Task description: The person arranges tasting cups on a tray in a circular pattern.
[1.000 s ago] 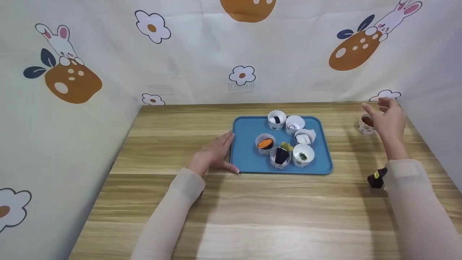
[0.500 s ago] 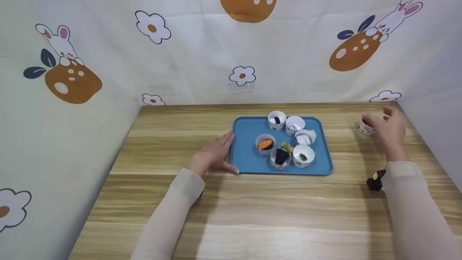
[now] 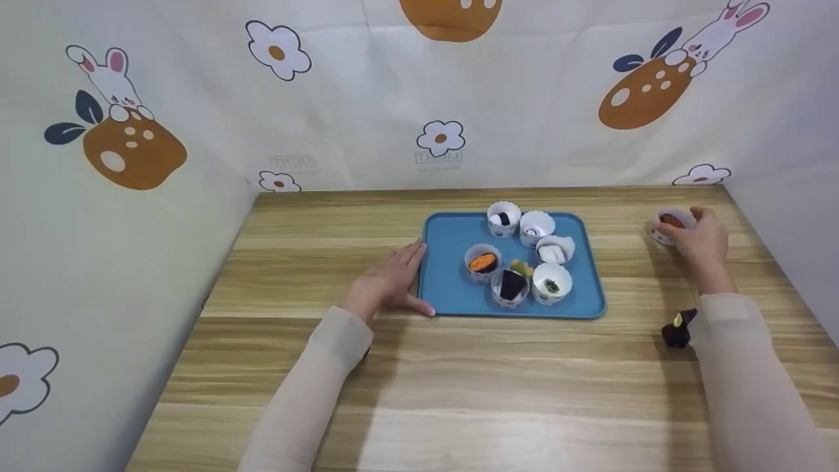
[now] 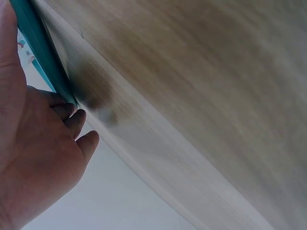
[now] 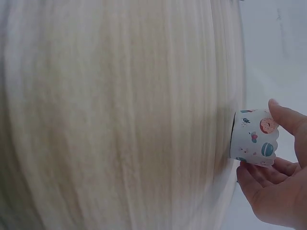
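Observation:
My right hand point(image 3: 706, 244) holds a paper baking cup point(image 3: 663, 236) at the table's far right, thumb on one side and fingers on the other. Something reddish-orange shows inside it. In the right wrist view this cup point(image 5: 254, 137) has a scalloped rim and a printed pattern, and stands on or very near the tabletop. My left hand point(image 3: 390, 278) rests against the left edge of a blue tray point(image 3: 446, 298), its fingers extended along the rim. The left wrist view shows its fingertips at the tray's edge point(image 4: 48, 57).
Several paper cups with sushi-like pieces stand on the tray, among them one with an orange-topped piece point(image 3: 483, 263) and one with a black piece point(image 3: 512, 284). A small dark piece with yellow point(image 3: 678, 329) lies beside the right sleeve. A patterned cloth point(image 3: 354, 98) hangs behind the table.
My right hand has come down and left onto the paper cup, and its thumb and fingers have closed around it. The left hand and tray stay put.

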A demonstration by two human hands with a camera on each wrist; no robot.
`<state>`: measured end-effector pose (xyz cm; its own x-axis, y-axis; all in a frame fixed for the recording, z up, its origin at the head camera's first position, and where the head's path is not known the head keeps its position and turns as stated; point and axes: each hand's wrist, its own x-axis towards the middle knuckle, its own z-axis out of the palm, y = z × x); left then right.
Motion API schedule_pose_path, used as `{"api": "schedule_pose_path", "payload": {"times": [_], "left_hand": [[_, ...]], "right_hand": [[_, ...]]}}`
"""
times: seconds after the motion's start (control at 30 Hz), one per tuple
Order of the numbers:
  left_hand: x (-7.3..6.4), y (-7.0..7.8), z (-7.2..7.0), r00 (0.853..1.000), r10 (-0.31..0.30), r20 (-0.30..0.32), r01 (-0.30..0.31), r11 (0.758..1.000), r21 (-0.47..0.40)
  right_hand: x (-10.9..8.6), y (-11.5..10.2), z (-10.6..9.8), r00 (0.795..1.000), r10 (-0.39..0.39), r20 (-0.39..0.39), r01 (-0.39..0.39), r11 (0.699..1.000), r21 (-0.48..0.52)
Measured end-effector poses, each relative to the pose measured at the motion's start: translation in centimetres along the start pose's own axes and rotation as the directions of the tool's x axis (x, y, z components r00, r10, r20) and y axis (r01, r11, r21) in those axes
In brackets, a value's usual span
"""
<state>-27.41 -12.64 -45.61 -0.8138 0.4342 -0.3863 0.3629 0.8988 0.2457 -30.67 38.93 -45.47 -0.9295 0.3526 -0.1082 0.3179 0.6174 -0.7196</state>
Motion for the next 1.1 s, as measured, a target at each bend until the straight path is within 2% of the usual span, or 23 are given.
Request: {"api": "schedule_pose_path", "payload": {"times": [0.37,0.63,1.1], "left_hand": [[0.1,0.0,0.2,1.0,0.01,0.0,-0.01,1.0,0.003],[0.0,-0.1,0.0,1.0,0.009,0.001,-0.009,1.0,-0.023],[0.1,0.0,0.1,1.0,-0.002,-0.006,0.002,0.999,-0.038]], "right_hand": [[-0.1,-0.4,0.0,1.0,0.026,-0.004,-0.026,0.998,-0.049],[-0.3,-1.4,0.2,1.0,0.018,0.007,-0.018,1.0,-0.02],[-1.5,-4.8,1.0,0.994,-0.109,0.014,0.109,0.993,-0.036]]}}
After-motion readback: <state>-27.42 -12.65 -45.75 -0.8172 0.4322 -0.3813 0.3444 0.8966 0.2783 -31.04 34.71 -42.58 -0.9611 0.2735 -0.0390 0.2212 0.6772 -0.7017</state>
